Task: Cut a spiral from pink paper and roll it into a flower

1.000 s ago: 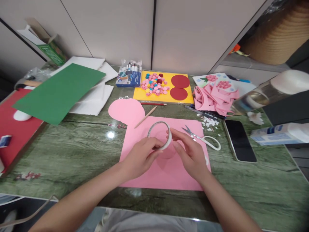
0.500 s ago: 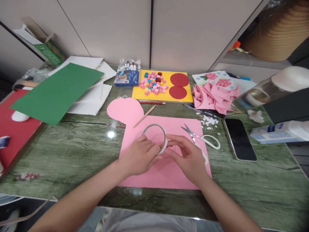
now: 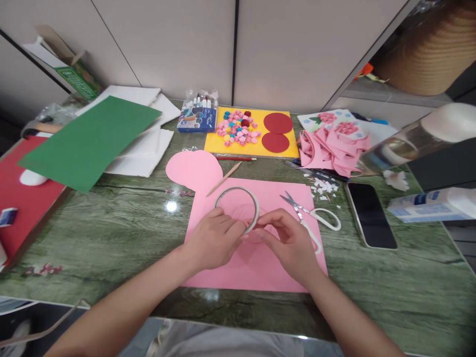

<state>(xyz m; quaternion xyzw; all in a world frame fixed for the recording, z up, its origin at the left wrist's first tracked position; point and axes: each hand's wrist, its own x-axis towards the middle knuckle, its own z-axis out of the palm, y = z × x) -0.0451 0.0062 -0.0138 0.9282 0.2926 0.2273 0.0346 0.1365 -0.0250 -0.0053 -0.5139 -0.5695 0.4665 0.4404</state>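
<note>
Head view: left hand (image 3: 213, 243) and right hand (image 3: 289, 241) pinch the tape ring (image 3: 256, 210) over pink paper (image 3: 260, 270), scissors (image 3: 311, 216) just beside.

I log scissors (image 3: 302, 214) near a phone (image 3: 372, 215); green sheet (image 3: 89, 141) far left, yellow sheet (image 3: 219, 148) at back.

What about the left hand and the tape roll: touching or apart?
Touching. The head view shows the left hand pinching the near edge of the tape roll with its fingers, with no gap between them, above the pink paper.
</note>
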